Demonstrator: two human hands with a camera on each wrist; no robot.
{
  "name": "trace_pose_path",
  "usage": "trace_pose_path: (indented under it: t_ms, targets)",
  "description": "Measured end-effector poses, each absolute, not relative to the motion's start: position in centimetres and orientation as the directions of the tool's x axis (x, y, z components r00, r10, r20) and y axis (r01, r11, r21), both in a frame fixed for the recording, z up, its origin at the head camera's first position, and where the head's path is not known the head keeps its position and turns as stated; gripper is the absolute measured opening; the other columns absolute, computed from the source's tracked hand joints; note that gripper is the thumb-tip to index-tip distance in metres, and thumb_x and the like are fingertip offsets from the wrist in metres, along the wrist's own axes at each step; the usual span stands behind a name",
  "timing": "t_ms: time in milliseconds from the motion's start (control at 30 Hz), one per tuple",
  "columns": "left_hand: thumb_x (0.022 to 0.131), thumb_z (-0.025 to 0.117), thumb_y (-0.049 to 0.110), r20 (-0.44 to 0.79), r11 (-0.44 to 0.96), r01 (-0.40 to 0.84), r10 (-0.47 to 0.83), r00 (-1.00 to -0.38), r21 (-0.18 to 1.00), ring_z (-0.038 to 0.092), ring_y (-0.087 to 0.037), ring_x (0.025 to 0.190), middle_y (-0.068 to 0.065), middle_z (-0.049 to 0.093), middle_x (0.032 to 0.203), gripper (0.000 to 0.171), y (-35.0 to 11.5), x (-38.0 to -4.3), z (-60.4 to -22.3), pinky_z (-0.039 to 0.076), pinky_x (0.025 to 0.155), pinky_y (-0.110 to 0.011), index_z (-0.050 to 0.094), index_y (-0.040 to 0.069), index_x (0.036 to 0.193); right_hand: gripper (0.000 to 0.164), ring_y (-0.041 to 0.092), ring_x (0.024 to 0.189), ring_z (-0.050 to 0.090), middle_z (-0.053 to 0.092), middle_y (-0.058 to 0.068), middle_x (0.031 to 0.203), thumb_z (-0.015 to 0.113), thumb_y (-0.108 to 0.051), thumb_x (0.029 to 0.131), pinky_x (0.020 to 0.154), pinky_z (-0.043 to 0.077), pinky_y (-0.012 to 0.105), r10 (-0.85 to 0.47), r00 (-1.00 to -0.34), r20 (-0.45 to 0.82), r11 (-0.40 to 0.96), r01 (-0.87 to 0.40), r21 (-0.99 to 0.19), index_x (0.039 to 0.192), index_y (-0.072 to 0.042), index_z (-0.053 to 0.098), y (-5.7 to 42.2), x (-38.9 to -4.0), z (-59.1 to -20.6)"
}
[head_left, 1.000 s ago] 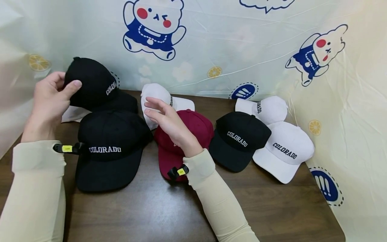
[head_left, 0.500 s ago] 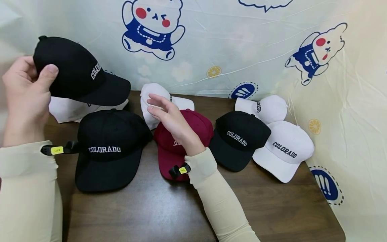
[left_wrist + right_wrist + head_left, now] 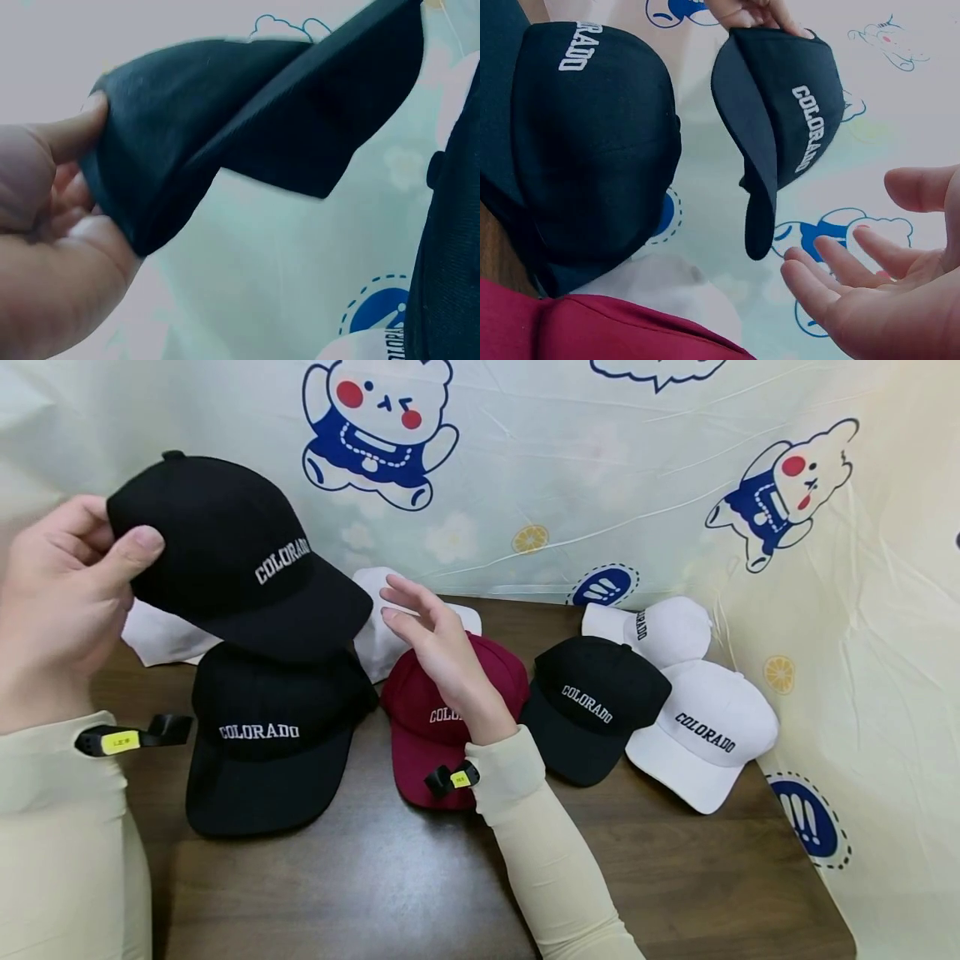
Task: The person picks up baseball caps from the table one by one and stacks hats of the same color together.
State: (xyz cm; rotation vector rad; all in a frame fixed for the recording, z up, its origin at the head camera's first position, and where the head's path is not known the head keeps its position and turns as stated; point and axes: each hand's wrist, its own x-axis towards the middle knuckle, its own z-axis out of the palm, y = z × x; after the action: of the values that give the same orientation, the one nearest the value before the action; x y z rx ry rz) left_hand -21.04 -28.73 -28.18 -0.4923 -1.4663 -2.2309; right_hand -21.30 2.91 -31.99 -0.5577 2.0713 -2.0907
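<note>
My left hand (image 3: 71, 585) pinches the back edge of a black baseball cap (image 3: 210, 535), thumb outside and fingers behind. The cap hangs above the table, its brim pointing right and a white COLORADO across its front; in the right wrist view this lifted cap (image 3: 802, 120) shows its underside too. Just below it in the head view, another black cap (image 3: 270, 760) lies on the table. My right hand (image 3: 442, 652) hovers with relaxed, spread fingers over a maroon cap (image 3: 427, 768), holding nothing. Behind that hand sits a white cap (image 3: 375, 643), partly covered.
Under the lifted cap, a white cap (image 3: 161, 635) shows at the left rear. Farther right lie a black cap (image 3: 596, 710), a white cap (image 3: 705, 735) and a smaller-looking white cap (image 3: 671, 631). A printed cloth (image 3: 510, 460) hangs behind the wooden table (image 3: 337, 893).
My left hand has lifted the black cap off the left rear, first up and leftward, then back to the right over the front black cap. My right hand has drifted slightly right.
</note>
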Motion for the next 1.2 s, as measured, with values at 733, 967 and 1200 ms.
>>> trace_pose_path:
  t_ms: [733,967,1200]
  targets:
    - [0.089,0.046,-0.025,0.388,-0.036,0.441,0.545,-0.743,0.897,0.044,-0.017,0.062,-0.008,0.054,0.070,0.020,-30.1,-19.6,-29.0,0.031,0.053,-0.028,0.056,-0.012,0.101,0.058,0.011,0.136,0.041,0.042,-0.001,0.148,0.057,-0.018,0.097,0.110,0.036,0.030,-0.520,-0.794,0.315,-0.068,-0.329,-0.942,0.152,-0.016,0.034,3.0,-21.8,-33.0]
    - [0.088,0.044,-0.028,0.386,-0.090,0.423,0.611,-0.691,0.901,0.054,-0.021,0.075,-0.016,0.062,0.082,0.022,-30.0,-19.7,-29.3,0.042,0.063,-0.028,0.055,-0.017,0.103,0.054,0.011,0.118,0.053,0.051,-0.004,0.133,0.059,-0.026,0.096,0.102,0.044,0.030,-0.609,-0.754,0.247,0.069,-0.361,-0.930,0.147,-0.022,0.041,2.7,-22.0,-33.8]
    - [0.091,0.042,-0.024,0.275,0.071,0.396,0.609,-0.744,0.916,0.046,-0.020,0.062,-0.010,0.054,0.074,0.022,-30.8,-19.7,-29.4,0.033,0.051,-0.031,0.054,-0.011,0.103,0.033,0.018,0.099,0.060,0.060,0.004,0.110,0.063,-0.028,0.094,0.090,0.051,0.030,-0.638,-0.740,0.213,0.083,-0.342,-0.936,0.122,-0.014,0.053,2.5,-21.9,-34.0]
